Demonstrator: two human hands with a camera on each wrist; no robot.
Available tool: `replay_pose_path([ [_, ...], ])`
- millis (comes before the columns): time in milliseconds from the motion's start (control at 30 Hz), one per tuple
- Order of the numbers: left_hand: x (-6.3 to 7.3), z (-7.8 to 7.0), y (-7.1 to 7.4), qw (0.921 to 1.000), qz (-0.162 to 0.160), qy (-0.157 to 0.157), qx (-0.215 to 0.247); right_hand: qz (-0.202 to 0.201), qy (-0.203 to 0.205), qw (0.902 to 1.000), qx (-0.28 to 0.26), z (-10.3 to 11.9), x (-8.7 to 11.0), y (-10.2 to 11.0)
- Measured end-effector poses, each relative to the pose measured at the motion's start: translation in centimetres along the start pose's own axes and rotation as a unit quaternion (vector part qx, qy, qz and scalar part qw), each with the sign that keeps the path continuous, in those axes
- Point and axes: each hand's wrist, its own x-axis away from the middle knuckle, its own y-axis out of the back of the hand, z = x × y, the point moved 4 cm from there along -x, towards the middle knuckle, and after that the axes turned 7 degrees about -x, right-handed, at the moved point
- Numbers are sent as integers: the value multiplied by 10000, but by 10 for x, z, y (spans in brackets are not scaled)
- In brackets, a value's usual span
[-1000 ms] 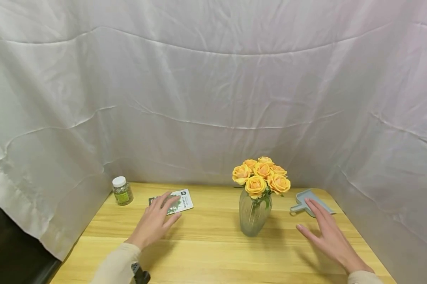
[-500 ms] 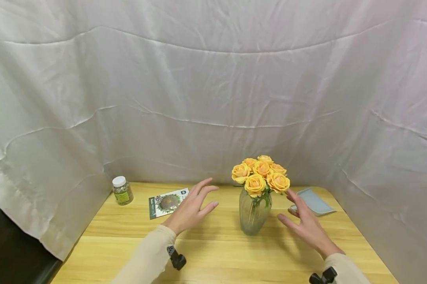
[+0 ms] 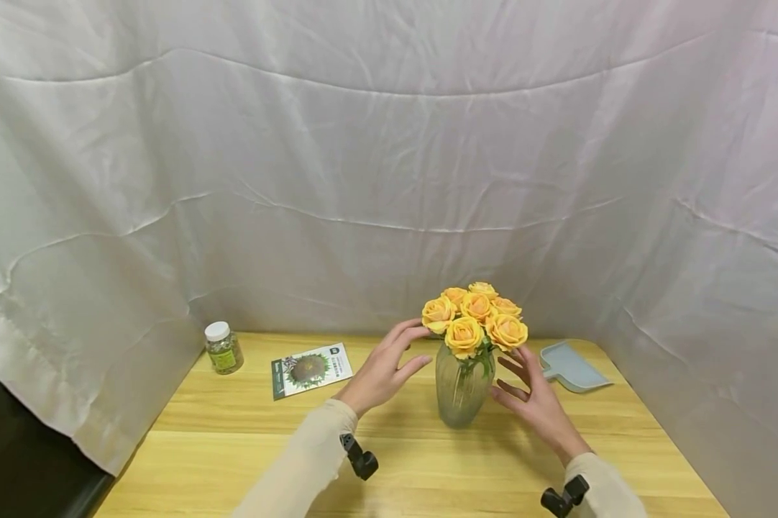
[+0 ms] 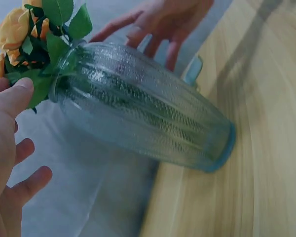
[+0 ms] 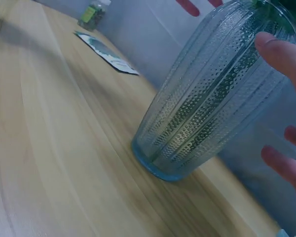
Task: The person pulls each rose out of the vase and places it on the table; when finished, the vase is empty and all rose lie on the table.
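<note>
A ribbed clear glass vase stands upright on the wooden table, holding several yellow roses with green leaves. To its left is my left hand, fingers spread and loosely bent, just short of the glass. My right hand is at the vase's right side, its fingers parted and close to the glass; whether they touch it I cannot tell. In the right wrist view the thumb overlaps the upper part of the vase. Neither hand grips anything.
A seed packet with a plant picture lies left of the vase. Farther left stands a small jar with a white lid. A pale blue dustpan lies at the right. Grey cloth hangs around the table.
Both hands have moved inward toward the vase: the left one rightward from over the packet, the right one leftward from in front of the dustpan. The vase and roses have stayed put.
</note>
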Motion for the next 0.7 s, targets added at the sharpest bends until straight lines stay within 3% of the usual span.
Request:
replay_pose_path([
  [200,-8,-3,-11,9974,-322,60,646,174,-3,9992,-361,-4,-3,-9],
  [433,-15,-7,-29,9853,-451,311,1620,287,-89,9987,-407,-6,-4,-17],
  [700,-26,-13,-35,9839,-636,456,1607,330,-261,9980,-481,-7,-2,-19],
])
